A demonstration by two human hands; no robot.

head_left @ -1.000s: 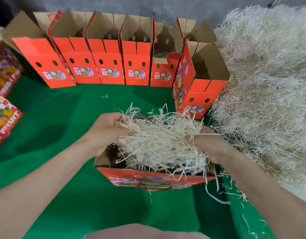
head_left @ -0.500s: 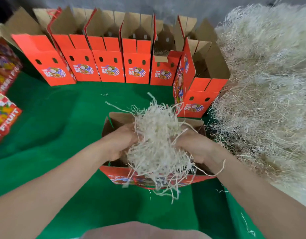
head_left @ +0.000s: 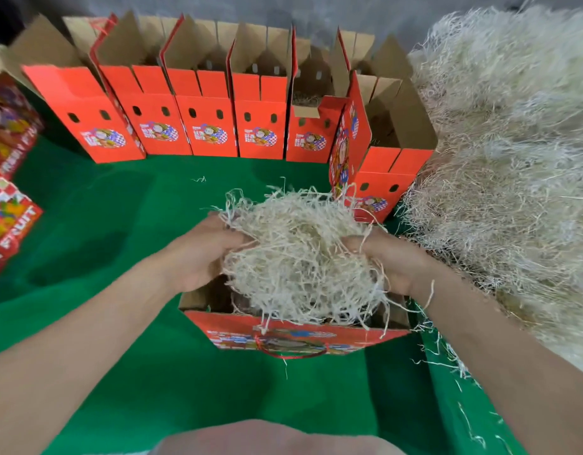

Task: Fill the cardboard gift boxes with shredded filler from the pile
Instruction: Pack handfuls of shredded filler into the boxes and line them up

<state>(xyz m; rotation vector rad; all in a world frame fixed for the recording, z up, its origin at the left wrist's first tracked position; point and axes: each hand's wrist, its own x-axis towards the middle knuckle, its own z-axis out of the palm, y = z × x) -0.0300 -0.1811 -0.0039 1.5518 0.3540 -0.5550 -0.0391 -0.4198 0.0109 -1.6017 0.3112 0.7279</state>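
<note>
Over the open box, filler wad lying left-to-right, left hand and right hand gripping its ends.

I see a green felt cloth spread over the work surface, folding down along an edge at the lower right. Behind it runs a plain grey wall, dark at my upper left. The light is even, and soft shadows lie on the cloth.

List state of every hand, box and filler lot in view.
Left hand: grips wad's left side.
Right hand: grips wad's right side.
Wad: bunched, held over near box.
Near box: open, strands draping front wall.
Back row: upright, flaps up.
Pile: loose heap at right.
</note>
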